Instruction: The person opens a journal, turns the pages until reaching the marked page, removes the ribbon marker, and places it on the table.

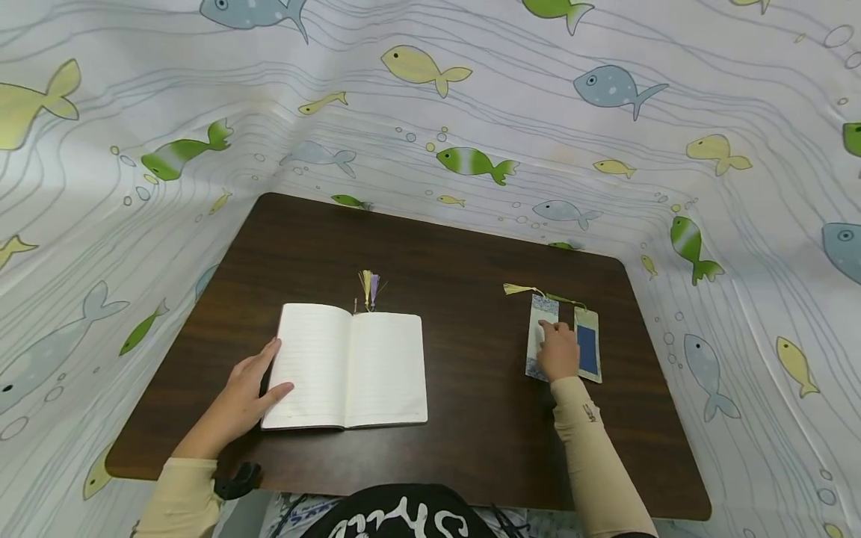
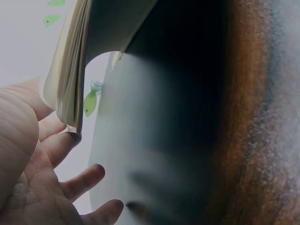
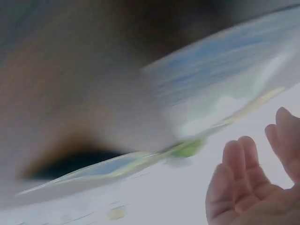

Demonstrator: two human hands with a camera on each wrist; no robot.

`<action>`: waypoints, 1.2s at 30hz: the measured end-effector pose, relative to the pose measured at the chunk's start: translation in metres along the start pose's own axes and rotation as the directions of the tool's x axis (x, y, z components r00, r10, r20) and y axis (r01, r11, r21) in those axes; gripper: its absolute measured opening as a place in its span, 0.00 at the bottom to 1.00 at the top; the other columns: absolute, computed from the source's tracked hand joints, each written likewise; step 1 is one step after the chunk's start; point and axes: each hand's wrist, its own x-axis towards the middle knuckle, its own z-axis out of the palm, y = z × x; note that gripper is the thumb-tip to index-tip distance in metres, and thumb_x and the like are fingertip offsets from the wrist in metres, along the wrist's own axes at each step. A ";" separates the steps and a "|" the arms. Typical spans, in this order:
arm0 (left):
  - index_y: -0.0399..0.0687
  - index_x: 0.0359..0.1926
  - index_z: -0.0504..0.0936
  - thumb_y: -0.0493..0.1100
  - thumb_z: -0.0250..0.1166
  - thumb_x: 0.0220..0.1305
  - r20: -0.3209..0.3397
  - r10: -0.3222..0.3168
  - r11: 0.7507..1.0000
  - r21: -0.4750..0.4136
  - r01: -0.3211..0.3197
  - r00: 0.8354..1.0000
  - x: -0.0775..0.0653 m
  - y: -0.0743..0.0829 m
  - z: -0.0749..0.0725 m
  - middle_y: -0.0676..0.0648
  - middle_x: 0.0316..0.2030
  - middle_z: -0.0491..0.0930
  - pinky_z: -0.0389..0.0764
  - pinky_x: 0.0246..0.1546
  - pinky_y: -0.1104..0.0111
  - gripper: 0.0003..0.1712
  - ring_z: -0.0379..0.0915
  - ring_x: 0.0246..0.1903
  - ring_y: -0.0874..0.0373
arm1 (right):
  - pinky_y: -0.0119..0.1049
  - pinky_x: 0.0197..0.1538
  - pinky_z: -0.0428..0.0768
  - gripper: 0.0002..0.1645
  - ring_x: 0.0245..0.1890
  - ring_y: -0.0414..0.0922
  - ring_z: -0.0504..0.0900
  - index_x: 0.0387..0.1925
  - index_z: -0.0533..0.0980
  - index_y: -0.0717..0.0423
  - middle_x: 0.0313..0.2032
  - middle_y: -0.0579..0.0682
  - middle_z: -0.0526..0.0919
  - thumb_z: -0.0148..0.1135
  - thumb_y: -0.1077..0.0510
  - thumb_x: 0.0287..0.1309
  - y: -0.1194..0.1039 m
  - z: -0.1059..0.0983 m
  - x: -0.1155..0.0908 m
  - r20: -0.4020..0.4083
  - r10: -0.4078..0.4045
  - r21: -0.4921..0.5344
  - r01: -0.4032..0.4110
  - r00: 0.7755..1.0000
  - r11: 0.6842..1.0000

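Observation:
An open notebook (image 1: 385,366) with lined white pages lies on the dark table. My left hand (image 1: 245,392) is at its left edge, the thumb resting on the page; in the left wrist view the fingers (image 2: 96,180) are loosely spread beside the page edges (image 2: 70,70). My right hand (image 1: 560,350) is over a pale blue-and-white bookmark (image 1: 533,351) with a yellow tassel (image 1: 516,288). Its fingers (image 3: 240,164) look loosely bent in the blurred right wrist view, with nothing visible between them. Right beside it lies a second bookmark (image 1: 588,344), cream-edged with a blue panel.
Yellow and purple tassels (image 1: 371,288) stick out from the notebook's top at the centre fold. The brown table (image 1: 471,448) has rounded corners. Fish-patterned white sheeting (image 1: 498,104) rises behind it and at both sides.

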 end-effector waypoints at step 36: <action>0.45 0.77 0.39 0.61 0.57 0.68 0.003 0.007 1.000 0.013 -0.007 1.000 -0.001 0.007 -0.002 0.33 0.74 0.45 0.53 0.56 0.29 0.51 0.41 0.68 0.29 | 0.75 0.61 0.54 0.64 0.71 0.58 0.59 0.73 0.51 0.63 0.70 0.60 0.61 0.65 0.30 0.47 -0.176 0.052 -0.088 0.085 -0.578 -0.118 0.584 0.812 0.803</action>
